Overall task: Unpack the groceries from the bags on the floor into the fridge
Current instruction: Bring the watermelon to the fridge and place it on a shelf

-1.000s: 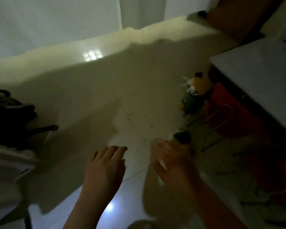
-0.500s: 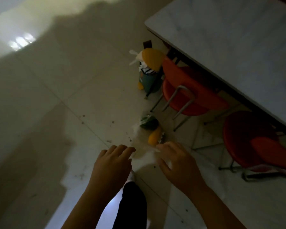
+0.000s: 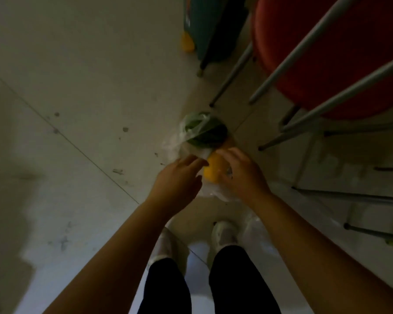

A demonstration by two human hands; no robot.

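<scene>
Dim light, view straight down; all places taken from the yellow fruit [image 3: 213, 169]. Nearest me, my two shoes [image 3: 224, 234] stand on the floor tiles [image 3: 89, 91], on the near side of the fruit. My left hand [image 3: 179, 177] is just left of the fruit, fingers held together and extended, tips at its edge; whether they touch the fruit I cannot tell. My right hand [image 3: 241, 175] cups the fruit from the right, fingers curled over its top, not clearly closed on it. The fruit lies in a thin clear plastic bag [image 3: 218, 191] on the floor. Just beyond it, a second bag of dark leafy greens [image 3: 204, 130]. Farther right, the metal legs of a red chair [image 3: 327, 53]. Step in hand, by my judgement: taking the fruit from the bag. Next move calls for parting the film with the left and lifting with the right. Fridge not in view.
</scene>
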